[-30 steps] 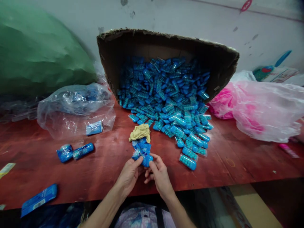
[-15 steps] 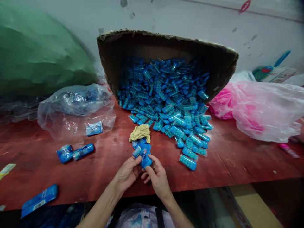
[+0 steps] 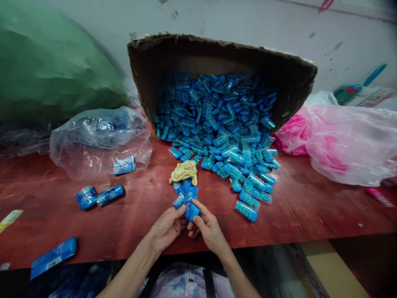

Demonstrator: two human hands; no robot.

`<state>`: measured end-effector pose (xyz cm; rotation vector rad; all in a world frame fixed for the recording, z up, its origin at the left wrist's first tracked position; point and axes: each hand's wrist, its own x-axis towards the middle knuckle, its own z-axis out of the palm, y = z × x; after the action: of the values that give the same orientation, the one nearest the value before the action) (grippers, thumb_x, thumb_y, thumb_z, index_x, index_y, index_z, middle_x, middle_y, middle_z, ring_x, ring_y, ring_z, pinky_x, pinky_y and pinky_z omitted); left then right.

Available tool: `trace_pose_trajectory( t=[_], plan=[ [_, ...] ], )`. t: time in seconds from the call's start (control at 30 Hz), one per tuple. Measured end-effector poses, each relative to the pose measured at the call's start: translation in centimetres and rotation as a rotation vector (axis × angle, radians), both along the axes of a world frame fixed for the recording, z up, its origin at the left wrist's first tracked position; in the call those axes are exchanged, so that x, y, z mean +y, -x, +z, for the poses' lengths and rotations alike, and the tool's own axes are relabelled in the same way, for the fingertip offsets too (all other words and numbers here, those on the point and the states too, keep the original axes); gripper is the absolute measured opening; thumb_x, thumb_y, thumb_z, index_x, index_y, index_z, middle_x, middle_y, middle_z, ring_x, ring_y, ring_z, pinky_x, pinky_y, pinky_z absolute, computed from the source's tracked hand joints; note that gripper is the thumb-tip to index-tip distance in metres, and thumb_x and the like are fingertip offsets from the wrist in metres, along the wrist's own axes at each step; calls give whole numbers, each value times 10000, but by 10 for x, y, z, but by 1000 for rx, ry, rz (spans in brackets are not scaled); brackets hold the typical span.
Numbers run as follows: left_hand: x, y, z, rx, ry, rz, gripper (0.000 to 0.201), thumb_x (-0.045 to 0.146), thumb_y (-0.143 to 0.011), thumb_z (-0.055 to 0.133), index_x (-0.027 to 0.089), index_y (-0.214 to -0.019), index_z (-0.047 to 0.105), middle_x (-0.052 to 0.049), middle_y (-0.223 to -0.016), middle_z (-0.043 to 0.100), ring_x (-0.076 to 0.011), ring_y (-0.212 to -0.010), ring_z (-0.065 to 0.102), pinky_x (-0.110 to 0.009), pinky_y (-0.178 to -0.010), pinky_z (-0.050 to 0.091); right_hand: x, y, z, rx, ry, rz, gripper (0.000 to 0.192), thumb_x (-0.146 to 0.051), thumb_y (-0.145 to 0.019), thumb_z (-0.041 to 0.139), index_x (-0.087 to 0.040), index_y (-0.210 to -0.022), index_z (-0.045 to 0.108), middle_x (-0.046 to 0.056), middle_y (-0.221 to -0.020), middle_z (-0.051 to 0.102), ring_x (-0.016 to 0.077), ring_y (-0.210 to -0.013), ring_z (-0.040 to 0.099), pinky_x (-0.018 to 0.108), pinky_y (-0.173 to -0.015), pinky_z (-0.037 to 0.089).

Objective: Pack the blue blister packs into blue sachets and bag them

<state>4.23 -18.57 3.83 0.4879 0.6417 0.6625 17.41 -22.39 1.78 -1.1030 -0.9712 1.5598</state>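
Observation:
My left hand (image 3: pixel 167 229) and my right hand (image 3: pixel 212 231) are together near the table's front edge, both closed on a small blue container in a printed wrapper (image 3: pixel 191 211). The left thumb presses its left side, and right fingers grip its right side. Just beyond lie several flat blue printed wrappers (image 3: pixel 186 191), with a crumpled yellowish cloth-like piece (image 3: pixel 184 171) on their far end. To the right and behind spreads a pile of clear containers with blue caps and small turquoise balls (image 3: pixel 217 124), spilling out of a tipped cardboard box (image 3: pixel 223 46).
On the red table (image 3: pixel 142 211), two wrapped blue containers (image 3: pixel 109 195) lie left, near a clear plastic bag (image 3: pixel 71 145). A blue printed packet (image 3: pixel 56 255) overhangs the front edge. A green sack (image 3: pixel 56 66) stands back left; a bag with pink contents (image 3: pixel 347 145) sits right.
My right index finger has moved further over the top of the wrapped container. The container is tilted slightly differently between both hands. The view has shifted slightly.

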Motion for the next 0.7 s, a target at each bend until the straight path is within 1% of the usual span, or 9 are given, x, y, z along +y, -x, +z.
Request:
trace_pose_trajectory(
  t=[0.07, 0.23, 0.43, 0.53, 0.63, 0.7],
  plan=[
    [-2, -2, 1, 40, 10, 49, 212, 312, -810, 478, 132, -728, 553, -47, -579, 590, -159, -516, 544, -329, -536, 456, 1, -1, 0, -20, 8, -4, 463, -298, -812, 489, -223, -1264, 419, -41, -608, 577, 78, -444, 559, 192, -438, 452],
    [-6, -7, 4, 158, 51, 180, 170, 302, -731, 597, 141, -722, 544, -6, -556, 567, -131, -477, 512, -264, -445, 413, 0, 0, -1, -83, -19, -5, 440, -301, -823, 466, -227, -1255, 432, -35, -626, 567, 86, -473, 570, 185, -421, 449],
    [-11, -18, 7, 235, 81, 249, 249, 367, -678, 638, 150, -681, 517, 23, -480, 520, -114, -409, 473, -236, -380, 359, -1, 1, -3, -101, -15, 2, 445, -313, -831, 450, -237, -1267, 409, -49, -602, 549, 85, -449, 566, 181, -396, 449],
    [-13, -22, 9, 266, 76, 251, 286, 416, -679, 618, 152, -659, 511, 26, -438, 498, -117, -373, 454, -249, -373, 354, -1, 0, -2, -118, -17, -21, 429, -336, -831, 452, -211, -1240, 429, -55, -566, 549, 82, -426, 560, 174, -392, 439],
    [-13, -21, 10, 269, 34, 213, 286, 423, -705, 584, 144, -669, 530, 21, -418, 493, -119, -364, 449, -258, -392, 361, 2, -2, 2, -63, 36, -4, 442, -389, -818, 458, -170, -1201, 436, -53, -532, 556, 92, -387, 553, 182, -371, 432],
    [-12, -19, 10, 258, 8, 188, 280, 410, -713, 579, 136, -669, 543, 13, -437, 506, -113, -381, 455, -253, -410, 362, 4, -3, 3, -29, 70, 7, 464, -414, -803, 474, -164, -1190, 428, -48, -539, 563, 98, -393, 556, 183, -361, 435]
  ],
)
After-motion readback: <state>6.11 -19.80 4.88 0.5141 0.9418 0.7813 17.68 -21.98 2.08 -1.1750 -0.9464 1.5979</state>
